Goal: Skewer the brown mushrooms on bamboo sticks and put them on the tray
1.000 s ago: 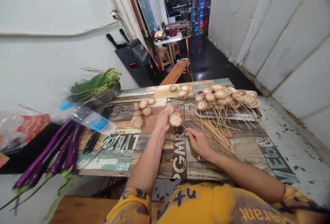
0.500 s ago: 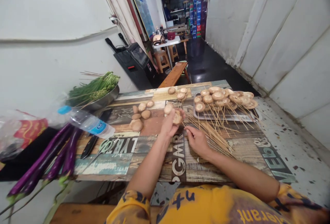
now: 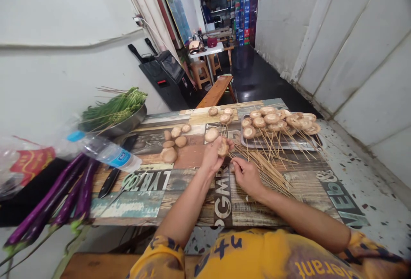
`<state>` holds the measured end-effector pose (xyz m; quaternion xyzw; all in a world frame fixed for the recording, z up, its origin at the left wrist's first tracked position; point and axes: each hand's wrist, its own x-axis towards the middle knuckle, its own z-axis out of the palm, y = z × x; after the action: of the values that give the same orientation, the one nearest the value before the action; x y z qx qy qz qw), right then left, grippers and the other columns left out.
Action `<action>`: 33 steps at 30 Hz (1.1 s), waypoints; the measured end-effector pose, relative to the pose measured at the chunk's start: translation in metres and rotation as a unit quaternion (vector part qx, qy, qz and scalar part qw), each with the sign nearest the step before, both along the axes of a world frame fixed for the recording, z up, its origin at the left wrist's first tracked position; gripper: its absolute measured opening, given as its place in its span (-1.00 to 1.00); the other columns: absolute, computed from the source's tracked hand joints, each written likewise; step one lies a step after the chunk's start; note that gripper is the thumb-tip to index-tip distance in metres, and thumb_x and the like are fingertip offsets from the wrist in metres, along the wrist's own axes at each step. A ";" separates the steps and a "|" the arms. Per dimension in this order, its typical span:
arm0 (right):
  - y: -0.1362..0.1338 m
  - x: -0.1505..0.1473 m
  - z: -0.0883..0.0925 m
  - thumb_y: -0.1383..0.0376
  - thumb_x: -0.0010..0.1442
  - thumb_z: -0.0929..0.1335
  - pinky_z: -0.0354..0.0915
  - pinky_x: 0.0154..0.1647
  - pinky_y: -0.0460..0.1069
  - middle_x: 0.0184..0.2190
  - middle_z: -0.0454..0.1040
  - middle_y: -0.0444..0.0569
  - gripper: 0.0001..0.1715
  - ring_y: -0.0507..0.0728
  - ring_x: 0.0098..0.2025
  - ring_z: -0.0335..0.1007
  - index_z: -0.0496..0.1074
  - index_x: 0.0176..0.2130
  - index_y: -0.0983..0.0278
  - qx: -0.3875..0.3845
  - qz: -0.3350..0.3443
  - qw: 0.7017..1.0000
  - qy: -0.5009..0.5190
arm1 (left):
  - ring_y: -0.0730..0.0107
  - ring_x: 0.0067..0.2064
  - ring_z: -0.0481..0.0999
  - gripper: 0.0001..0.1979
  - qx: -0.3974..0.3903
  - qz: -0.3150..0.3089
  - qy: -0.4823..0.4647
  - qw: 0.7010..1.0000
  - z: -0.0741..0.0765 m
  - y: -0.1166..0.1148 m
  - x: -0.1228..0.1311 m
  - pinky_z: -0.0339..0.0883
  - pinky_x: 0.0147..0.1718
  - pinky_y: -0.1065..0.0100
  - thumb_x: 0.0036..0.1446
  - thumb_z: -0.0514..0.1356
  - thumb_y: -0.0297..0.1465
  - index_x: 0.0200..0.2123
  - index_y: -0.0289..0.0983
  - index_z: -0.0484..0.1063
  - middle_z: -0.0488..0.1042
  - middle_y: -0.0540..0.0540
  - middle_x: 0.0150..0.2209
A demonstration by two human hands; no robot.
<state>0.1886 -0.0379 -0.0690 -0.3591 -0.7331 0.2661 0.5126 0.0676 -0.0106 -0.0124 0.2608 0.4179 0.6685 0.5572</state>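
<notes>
1 mushroom (image 3: 222, 148) fills curled left hand (image 3: 211, 156); right hand (image 3: 248, 176) pinches skewer (image 3: 231, 157) inside table edge (image 3: 138, 221).

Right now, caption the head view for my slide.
Left hand holds a mushroom, right hand close by, near loose skewers and mushroom-laden tray.

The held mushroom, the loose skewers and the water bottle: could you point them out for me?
Held mushroom (image 3: 222, 147), head view: its uncovered part.
Loose skewers (image 3: 272, 171), head view: middle of the pile.
Water bottle (image 3: 104, 149), head view: its clear side.
</notes>
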 end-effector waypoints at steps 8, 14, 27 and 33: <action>0.011 0.002 0.000 0.29 0.23 0.17 0.22 -0.43 -0.08 -0.44 0.55 0.04 -0.64 0.08 -0.49 0.40 0.50 -0.23 0.35 -0.007 -0.022 1.000 -0.012 | 0.30 -0.32 0.56 -0.73 -0.013 -0.026 -0.025 0.999 -0.001 0.000 0.006 0.45 -0.18 0.23 0.11 0.23 -0.25 -0.31 -0.39 0.44 0.52 -0.16 -0.41; 0.004 0.003 -0.002 0.28 0.24 0.18 0.18 -0.47 -0.09 -0.51 0.52 -0.02 -0.66 0.06 -0.53 0.37 0.50 -0.31 0.31 -0.015 0.038 0.999 -0.014 | 0.32 -0.27 0.57 -0.70 0.024 0.116 -0.074 0.990 0.007 0.010 -0.024 0.43 -0.13 0.23 0.24 0.08 -0.23 -0.30 -0.36 0.42 0.55 -0.18 -0.34; 0.001 0.002 -0.002 0.33 0.24 0.18 0.09 -0.50 -0.11 -0.57 0.45 -0.07 -0.68 0.02 -0.58 0.25 0.46 -0.37 0.30 -0.017 0.022 0.999 -0.033 | 0.35 -0.38 0.56 -0.90 0.031 0.134 -0.002 0.991 -0.001 0.010 -0.019 0.43 -0.16 0.22 0.09 0.22 -0.41 -0.39 -0.34 0.39 0.54 -0.11 -0.46; 0.002 0.001 0.002 0.35 0.23 0.17 0.07 -0.49 -0.11 -0.57 0.43 -0.09 -0.69 0.01 -0.58 0.23 0.44 -0.41 0.29 -0.008 0.014 0.999 -0.042 | 0.30 -0.39 0.57 -0.83 0.007 0.121 0.030 0.992 0.001 0.007 -0.012 0.44 -0.21 0.19 0.03 0.26 -0.37 -0.35 -0.34 0.39 0.55 -0.13 -0.44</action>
<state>0.1897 -0.0356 -0.0671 -0.3633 -0.7572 0.2636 0.4745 0.0551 -0.0037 -0.0117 0.2322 0.4583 0.7260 0.4572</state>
